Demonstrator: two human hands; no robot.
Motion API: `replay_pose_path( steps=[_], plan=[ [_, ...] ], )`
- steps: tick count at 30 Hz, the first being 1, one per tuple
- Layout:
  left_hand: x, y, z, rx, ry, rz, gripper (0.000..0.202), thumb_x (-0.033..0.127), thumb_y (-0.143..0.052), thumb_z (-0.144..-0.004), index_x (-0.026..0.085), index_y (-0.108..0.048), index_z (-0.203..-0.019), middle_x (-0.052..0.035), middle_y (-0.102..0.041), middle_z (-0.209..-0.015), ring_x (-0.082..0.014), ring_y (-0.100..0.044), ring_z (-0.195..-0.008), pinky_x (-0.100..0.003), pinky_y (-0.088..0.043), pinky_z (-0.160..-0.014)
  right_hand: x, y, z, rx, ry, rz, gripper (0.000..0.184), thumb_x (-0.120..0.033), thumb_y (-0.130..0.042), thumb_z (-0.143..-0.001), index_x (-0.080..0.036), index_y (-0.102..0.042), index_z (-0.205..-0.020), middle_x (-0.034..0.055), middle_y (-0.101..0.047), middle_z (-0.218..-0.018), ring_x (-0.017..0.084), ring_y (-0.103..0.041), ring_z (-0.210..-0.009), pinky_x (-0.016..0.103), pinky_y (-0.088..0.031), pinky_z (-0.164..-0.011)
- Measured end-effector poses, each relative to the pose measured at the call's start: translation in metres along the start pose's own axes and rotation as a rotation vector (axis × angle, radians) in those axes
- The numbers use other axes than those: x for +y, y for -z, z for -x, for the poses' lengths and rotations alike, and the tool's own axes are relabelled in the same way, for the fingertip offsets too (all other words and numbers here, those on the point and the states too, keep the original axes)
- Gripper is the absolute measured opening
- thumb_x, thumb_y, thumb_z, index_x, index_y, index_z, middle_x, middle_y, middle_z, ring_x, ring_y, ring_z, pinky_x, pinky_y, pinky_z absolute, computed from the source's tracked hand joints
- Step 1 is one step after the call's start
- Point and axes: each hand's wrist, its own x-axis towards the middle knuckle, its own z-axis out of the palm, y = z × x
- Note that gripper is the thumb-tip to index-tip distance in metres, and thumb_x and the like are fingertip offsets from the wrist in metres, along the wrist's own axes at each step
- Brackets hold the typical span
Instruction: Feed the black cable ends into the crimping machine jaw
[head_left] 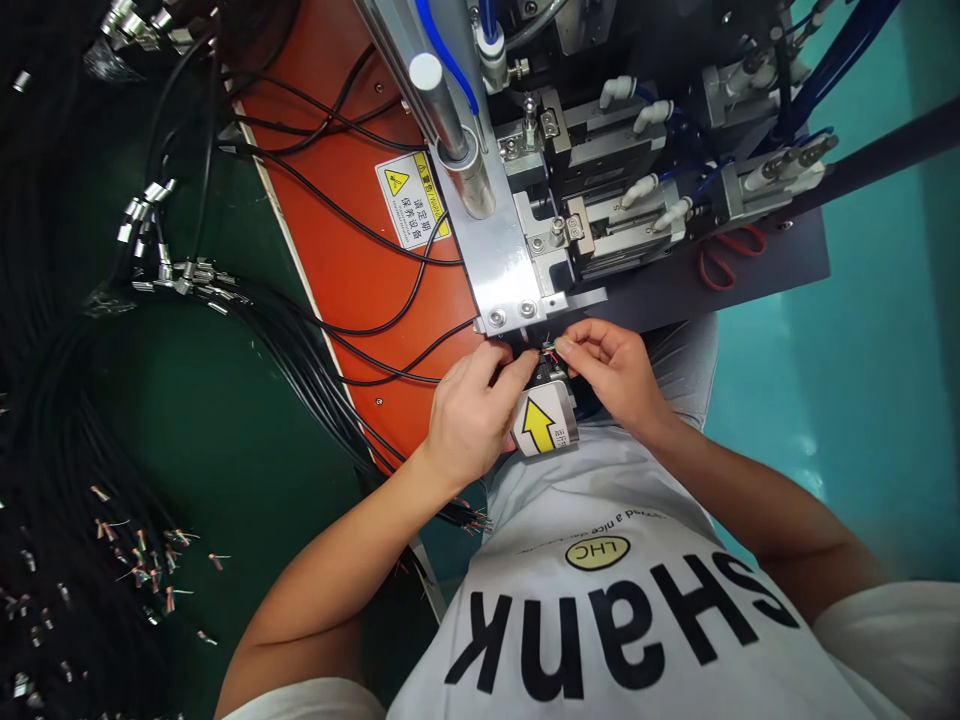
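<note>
Small coloured wires (550, 350) show between my two hands, just below the front end of the machine's metal plate (501, 285). My right hand (616, 372) is closed, its thumb and forefinger pinching these wires. On the other side, my left hand (474, 405) is closed with its thumb tip close beside the wires. A black cable (409, 376) runs in under that hand, and its gripped part is hidden by the fingers. Below the fingertips is a metal cylinder with a yellow arrow label (541, 422).
Pneumatic cylinders (622, 205) with blue hoses stand on the machine, near red-handled scissors (731, 257). A warning label (412, 200) is on the orange base (330, 240). Bundles of black cables (277, 340) with metal connectors (184, 275) cover much of the green table (225, 420).
</note>
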Motion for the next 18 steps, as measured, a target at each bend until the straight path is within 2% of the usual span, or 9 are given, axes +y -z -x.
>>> replay_pose_path(
  steps=[5,9,11,16,18],
  plan=[
    [0.0002,0.0016,-0.0024,-0.009,-0.043,-0.021,0.034,0.020,-0.040,-0.099,0.015,-0.062,-0.123,-0.0116,-0.061,-0.098,-0.0210,-0.059,-0.089,-0.032,-0.049,-0.071,0.0024,-0.0024,0.0016,0.027,0.084,0.098,0.015,-0.032,-0.068,-0.087,-0.018,-0.063,-0.082,-0.0009,-0.061,-0.071,0.012,-0.054,-0.060,0.028,-0.042,-0.058],
    [0.0016,0.0006,-0.0030,-0.010,-0.030,-0.054,0.035,0.019,-0.042,-0.098,0.019,-0.061,-0.127,-0.0122,-0.065,-0.102,-0.0221,-0.060,-0.091,-0.034,-0.048,-0.074,0.0077,-0.0060,0.0023,0.124,0.223,0.250,0.008,-0.025,-0.065,-0.088,-0.020,-0.063,-0.082,-0.0005,-0.062,-0.078,0.011,-0.054,-0.064,0.028,-0.043,-0.063],
    [0.0027,0.0004,-0.0035,-0.004,-0.020,-0.082,0.034,0.018,-0.043,-0.098,0.020,-0.062,-0.127,-0.0119,-0.066,-0.103,-0.0220,-0.061,-0.091,-0.034,-0.046,-0.073,0.0094,-0.0058,0.0020,0.150,0.243,0.292,0.008,-0.025,-0.065,-0.088,-0.020,-0.063,-0.081,-0.0004,-0.062,-0.079,0.012,-0.055,-0.064,0.028,-0.043,-0.063],
    [0.0045,0.0020,-0.0045,0.012,-0.033,-0.114,0.031,0.018,-0.045,-0.098,0.016,-0.063,-0.122,-0.0123,-0.067,-0.104,-0.0229,-0.061,-0.092,-0.034,-0.043,-0.071,0.0056,0.0005,0.0003,-0.002,0.112,0.137,0.016,-0.035,-0.064,-0.090,-0.019,-0.063,-0.086,-0.0007,-0.062,-0.075,0.013,-0.058,-0.060,0.028,-0.046,-0.059],
    [0.0045,0.0025,-0.0043,0.008,-0.031,-0.108,0.031,0.018,-0.046,-0.098,0.016,-0.063,-0.123,-0.0124,-0.067,-0.104,-0.0232,-0.061,-0.093,-0.034,-0.043,-0.072,0.0039,0.0009,-0.0006,-0.017,0.121,0.139,0.017,-0.036,-0.065,-0.089,-0.019,-0.063,-0.086,-0.0008,-0.063,-0.074,0.012,-0.058,-0.060,0.028,-0.045,-0.059]
  ],
)
